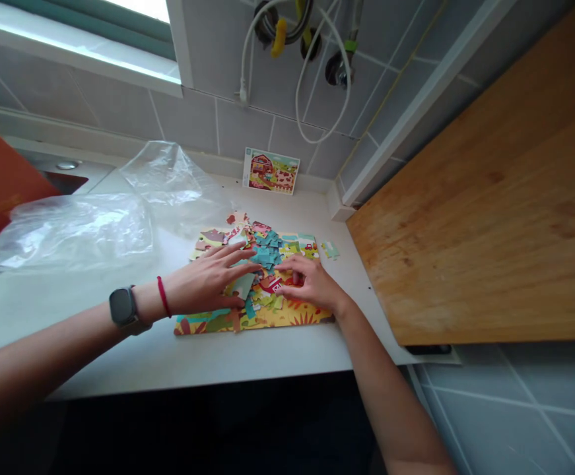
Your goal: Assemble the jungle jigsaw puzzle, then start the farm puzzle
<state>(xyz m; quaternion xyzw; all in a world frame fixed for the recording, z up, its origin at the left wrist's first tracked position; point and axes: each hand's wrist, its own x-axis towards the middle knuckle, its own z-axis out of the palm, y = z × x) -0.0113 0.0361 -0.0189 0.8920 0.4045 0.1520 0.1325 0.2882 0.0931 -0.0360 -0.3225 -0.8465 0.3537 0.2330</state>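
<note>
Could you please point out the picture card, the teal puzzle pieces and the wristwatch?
Picture card [272,171]: head view, middle of its printed front.
Teal puzzle pieces [268,252]: head view, middle of the pile.
Wristwatch [122,306]: head view, its dark face.

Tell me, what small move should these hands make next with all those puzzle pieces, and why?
Perhaps use the right hand to spread the heaped puzzle pieces a little: many overlap on the colourful board, partly hiding one another, and both that hand and the left hand are at the pile.
</note>
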